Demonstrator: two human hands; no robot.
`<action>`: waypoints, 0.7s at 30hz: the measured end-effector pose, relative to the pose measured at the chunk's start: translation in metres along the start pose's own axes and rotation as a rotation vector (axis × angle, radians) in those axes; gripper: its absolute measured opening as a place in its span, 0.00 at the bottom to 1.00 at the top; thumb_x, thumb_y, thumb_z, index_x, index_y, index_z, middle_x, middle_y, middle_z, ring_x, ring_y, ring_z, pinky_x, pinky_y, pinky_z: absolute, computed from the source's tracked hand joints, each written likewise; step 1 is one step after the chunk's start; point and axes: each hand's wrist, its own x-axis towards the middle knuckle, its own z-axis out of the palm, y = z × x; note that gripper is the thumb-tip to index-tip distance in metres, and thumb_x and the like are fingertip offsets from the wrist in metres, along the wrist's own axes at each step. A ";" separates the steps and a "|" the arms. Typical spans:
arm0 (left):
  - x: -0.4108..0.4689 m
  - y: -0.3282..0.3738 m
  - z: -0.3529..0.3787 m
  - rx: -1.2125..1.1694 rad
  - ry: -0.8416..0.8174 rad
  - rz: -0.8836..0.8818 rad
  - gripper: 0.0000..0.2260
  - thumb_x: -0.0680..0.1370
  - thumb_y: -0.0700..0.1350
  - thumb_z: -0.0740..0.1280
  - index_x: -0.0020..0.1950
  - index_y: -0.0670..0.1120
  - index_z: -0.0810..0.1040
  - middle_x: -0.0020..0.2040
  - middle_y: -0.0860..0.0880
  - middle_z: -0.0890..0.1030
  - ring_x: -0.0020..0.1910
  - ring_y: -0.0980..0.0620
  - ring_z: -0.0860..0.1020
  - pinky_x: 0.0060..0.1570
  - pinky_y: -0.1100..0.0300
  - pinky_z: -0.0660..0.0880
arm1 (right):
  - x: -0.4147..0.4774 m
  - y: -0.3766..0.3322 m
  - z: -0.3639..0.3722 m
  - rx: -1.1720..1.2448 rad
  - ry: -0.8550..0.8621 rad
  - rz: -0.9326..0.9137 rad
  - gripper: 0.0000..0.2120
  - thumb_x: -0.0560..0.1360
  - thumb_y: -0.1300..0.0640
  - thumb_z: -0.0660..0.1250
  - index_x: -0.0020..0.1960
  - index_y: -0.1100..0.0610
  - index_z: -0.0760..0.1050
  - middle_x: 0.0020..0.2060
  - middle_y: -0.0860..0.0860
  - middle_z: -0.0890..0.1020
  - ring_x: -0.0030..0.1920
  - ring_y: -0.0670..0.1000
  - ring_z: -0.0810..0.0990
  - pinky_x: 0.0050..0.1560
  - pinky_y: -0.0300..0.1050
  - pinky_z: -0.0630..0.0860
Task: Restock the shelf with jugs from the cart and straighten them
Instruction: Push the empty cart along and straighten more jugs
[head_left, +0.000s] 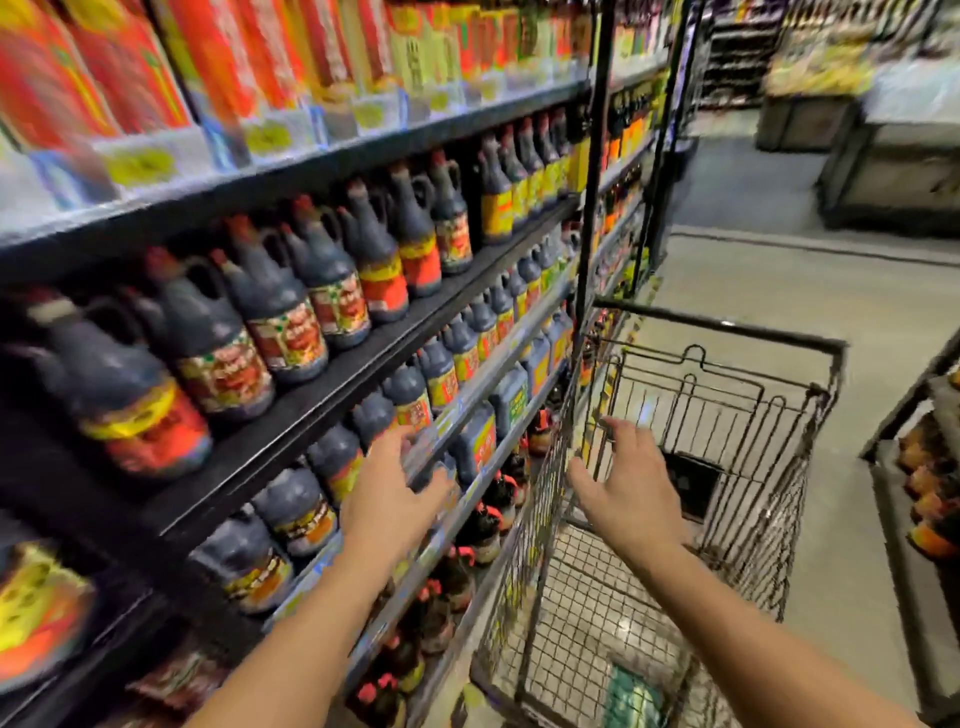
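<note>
At the left edge, three stocked shelf levels are seen. On the top level, red and orange packs (130, 67) are blurred past counting, and at least four yellow tags (140, 165) are fixed below them. On the middle shelf (322, 395), at least seven dark jugs (291, 332) with red caps and red-and-yellow labels are lined along the front edge. Further ones with yellow labels follow toward the far end. On the lower shelf (483, 384), about nine squatter jugs (296, 512) are ranged along the front edge.

One left hand (395, 488) is laid at that front edge, its grip wide, the fingers straight and nothing held. Whether a jug is touched cannot be told. One right hand (628, 483) is held over the basket of the one wire cart (779, 493), near its left wall, with the grip likewise wide, the fingers spread and nothing held.

The cart is parked just beside the shelf unit, on the floor (779, 291). A dark shape at the far end of its basket cannot be identified. At the right edge, a second rack (891, 499) with blurred orange items is partly seen.
</note>
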 end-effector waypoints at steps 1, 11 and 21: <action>0.000 0.003 -0.015 0.001 0.030 0.000 0.20 0.71 0.56 0.69 0.62 0.56 0.71 0.55 0.56 0.76 0.53 0.50 0.77 0.47 0.54 0.74 | 0.004 -0.017 -0.002 0.041 0.002 -0.056 0.29 0.71 0.39 0.62 0.69 0.48 0.64 0.61 0.47 0.71 0.62 0.49 0.71 0.56 0.52 0.76; -0.059 -0.012 -0.167 0.079 0.418 -0.020 0.19 0.75 0.55 0.68 0.64 0.58 0.69 0.55 0.62 0.74 0.53 0.62 0.74 0.47 0.59 0.74 | -0.020 -0.201 0.013 0.429 -0.119 -0.622 0.22 0.75 0.48 0.68 0.66 0.53 0.69 0.55 0.45 0.71 0.56 0.46 0.73 0.50 0.45 0.75; -0.152 -0.057 -0.267 0.247 0.720 -0.063 0.11 0.75 0.58 0.63 0.56 0.58 0.72 0.49 0.62 0.76 0.45 0.65 0.74 0.40 0.72 0.68 | -0.129 -0.329 0.026 0.623 -0.067 -1.043 0.13 0.73 0.51 0.64 0.56 0.54 0.75 0.49 0.47 0.78 0.49 0.47 0.77 0.43 0.38 0.74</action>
